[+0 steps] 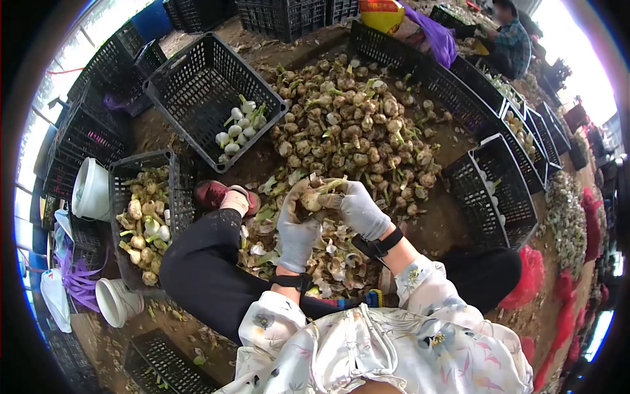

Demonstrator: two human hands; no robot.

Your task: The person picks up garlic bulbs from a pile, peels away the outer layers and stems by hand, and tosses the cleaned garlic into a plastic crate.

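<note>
At the far left a white plastic bucket [90, 189] lies on its side beside a black plastic crate [172, 172] holding dirty, unpeeled garlic bulbs; a second white bucket [117, 302] sits lower down, next to purple plastic straps [79, 279]. Above, a larger black lattice crate [197, 72] holds a small cluster of clean white peeled garlic [237, 128]. The person's bent leg in black trousers ends in a dark red shoe [211, 193]. In the middle, the left hand [296, 230] in a grey work glove is closed around a soil-covered garlic bulb with a green stalk [316, 194], held just above a litter of papery garlic skins [328, 262] — the right hand [362, 210], gloved alike, pinches the same bulb from the other side. Beyond them spreads a big heap of unpeeled garlic [354, 125] on the dirt. Further right stands another black crate [505, 197]; at top right sits another person in a plaid shirt [513, 43].
</note>
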